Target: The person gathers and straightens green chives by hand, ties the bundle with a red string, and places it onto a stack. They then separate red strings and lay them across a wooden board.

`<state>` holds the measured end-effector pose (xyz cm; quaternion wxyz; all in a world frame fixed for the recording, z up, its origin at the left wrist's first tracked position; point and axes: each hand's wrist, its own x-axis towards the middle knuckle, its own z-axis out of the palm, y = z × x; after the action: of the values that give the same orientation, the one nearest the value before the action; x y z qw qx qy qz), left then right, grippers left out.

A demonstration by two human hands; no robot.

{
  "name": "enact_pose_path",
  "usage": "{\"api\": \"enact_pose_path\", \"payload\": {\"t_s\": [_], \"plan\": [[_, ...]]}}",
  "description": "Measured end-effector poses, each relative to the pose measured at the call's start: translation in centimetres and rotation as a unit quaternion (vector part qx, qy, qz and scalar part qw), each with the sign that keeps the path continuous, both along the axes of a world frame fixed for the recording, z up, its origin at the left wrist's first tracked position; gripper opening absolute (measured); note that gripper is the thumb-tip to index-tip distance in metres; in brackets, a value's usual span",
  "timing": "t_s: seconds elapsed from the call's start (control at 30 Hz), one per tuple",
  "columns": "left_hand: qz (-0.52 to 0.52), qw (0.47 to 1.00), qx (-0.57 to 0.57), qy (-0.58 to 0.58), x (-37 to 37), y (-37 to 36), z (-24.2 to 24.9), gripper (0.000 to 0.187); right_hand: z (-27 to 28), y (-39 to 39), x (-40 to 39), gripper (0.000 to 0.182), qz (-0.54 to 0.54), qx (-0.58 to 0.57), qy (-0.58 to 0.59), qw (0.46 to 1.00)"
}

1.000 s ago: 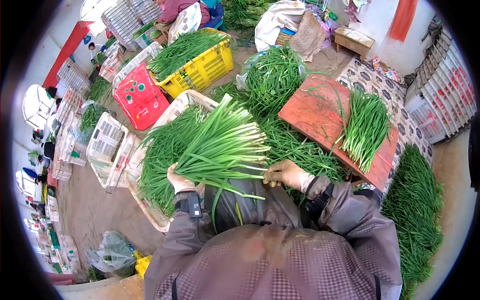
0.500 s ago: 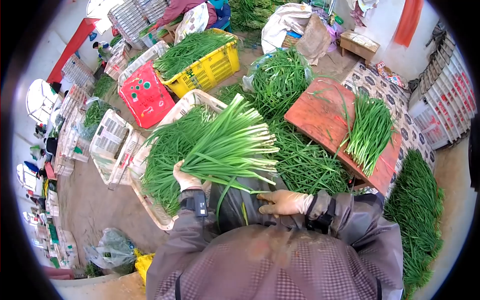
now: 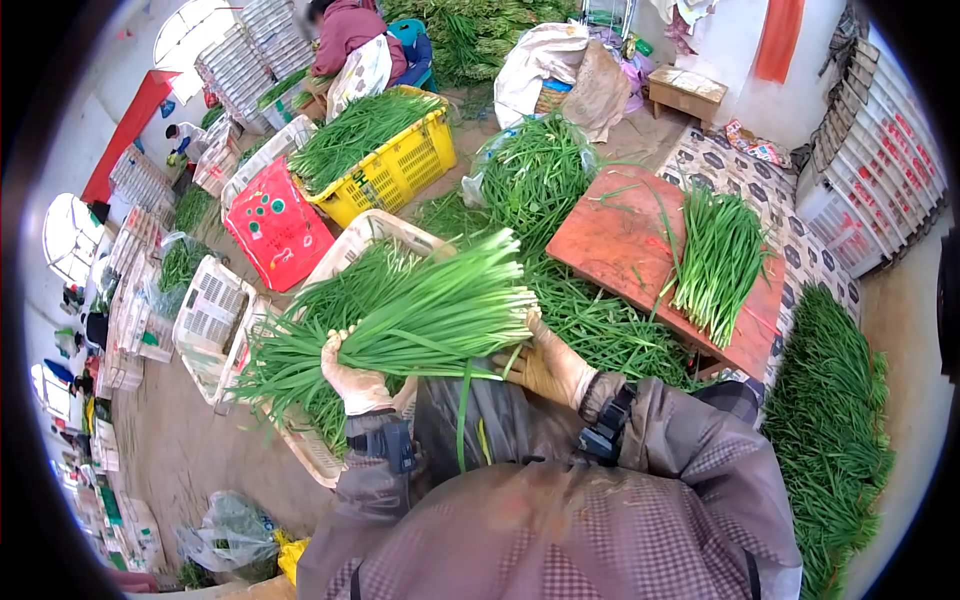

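Note:
My left hand, in a pale glove, is wrapped round the leafy part of a big bunch of garlic chives. The white stem ends point right, and the green tips spread out to the left. At the stem ends is my gloved right hand, fingers stretched out, its palm against the ends of the bunch. A few loose leaves hang over my dark lap. Beneath the bunch stands a cream plastic crate with more chives in it.
On my right, a red-brown board carries another bunch of chives. A long heap of chives lies beyond it. A yellow crate and a red cover stand ahead. A person sits farther back.
My right hand has risen from my lap to the stem ends, its fingers opening out. The bunch has shifted left and its stems lie more closely together. The view has tilted slightly.

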<state>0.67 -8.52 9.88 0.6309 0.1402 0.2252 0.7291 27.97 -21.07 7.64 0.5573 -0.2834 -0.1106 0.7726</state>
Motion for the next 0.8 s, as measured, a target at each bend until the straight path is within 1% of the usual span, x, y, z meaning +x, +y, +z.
{"api": "enact_pose_path", "payload": {"t_s": [0.07, 0.17, 0.2, 0.23, 0.27, 0.3, 0.33, 0.37, 0.43, 0.47, 0.57, 0.6, 0.7, 0.8], "plan": [[-0.015, 0.999, 0.045, 0.005, 0.6, -0.2, 1.0, 0.011, 0.4, 0.6, 0.1, 0.082, -0.031, -0.033, 0.051, 0.998], [-0.047, 0.991, 0.121, 0.014, 1.4, -0.5, 2.5, 0.015, 0.4, 1.0, 0.7, 0.084, -0.045, 0.046, 0.122, 0.99], [-0.055, 0.989, 0.139, 0.011, 1.9, -0.7, 3.4, 0.018, 1.2, 0.8, 0.9, 0.086, -0.061, 0.048, 0.114, 0.99], [-0.063, 0.985, 0.157, 0.009, 2.2, -0.7, 4.0, 0.021, 1.1, 1.0, 1.3, 0.086, -0.05, 0.042, 0.106, 0.992], [-0.059, 0.984, 0.168, 0.012, 2.3, -0.3, 4.2, 0.019, 0.7, 1.2, 1.8, 0.085, -0.039, 0.035, 0.097, 0.994], [-0.044, 0.988, 0.15, 0.017, 2.4, 0.1, 4.4, 0.017, 0.7, 1.2, 2.2, 0.085, -0.028, 0.028, 0.09, 0.995], [-0.027, 0.991, 0.132, 0.022, 2.5, 0.5, 4.7, 0.016, 1.3, 0.7, 2.5, 0.076, -0.012, 0.067, 0.092, 0.993], [-0.011, 0.993, 0.115, 0.027, 2.4, 1.0, 5.0, 0.014, 1.0, 0.5, 2.7, 0.071, 0.001, 0.069, 0.066, 0.995], [-0.011, 0.994, 0.103, 0.021, 2.6, 1.8, 5.2, 0.01, 0.0, 0.3, 3.1, 0.062, 0.025, 0.072, 0.016, 0.997], [-0.012, 0.995, 0.096, 0.017, 2.7, 2.2, 5.1, 0.008, -0.9, 0.4, 3.4, 0.06, 0.044, 0.062, 0.028, 0.997], [-0.01, 0.995, 0.094, 0.025, 2.4, 3.0, 4.3, 0.007, -0.3, -0.4, 3.6, 0.073, 0.05, 0.043, -0.038, 0.997], [0.001, 0.996, 0.084, 0.032, 2.5, 3.1, 4.4, 0.007, -0.7, -0.4, 3.9, 0.087, 0.057, 0.02, -0.038, 0.997], [0.009, 0.997, 0.063, 0.034, 2.2, 3.2, 3.9, 0.006, -1.5, -1.1, 4.3, 0.091, 0.018, -0.091, -0.113, 0.989], [0.018, 0.998, 0.044, 0.028, 1.2, 3.4, 2.9, 0.005, -2.1, -1.6, 5.2, 0.082, -0.001, -0.068, -0.301, 0.951]]}}
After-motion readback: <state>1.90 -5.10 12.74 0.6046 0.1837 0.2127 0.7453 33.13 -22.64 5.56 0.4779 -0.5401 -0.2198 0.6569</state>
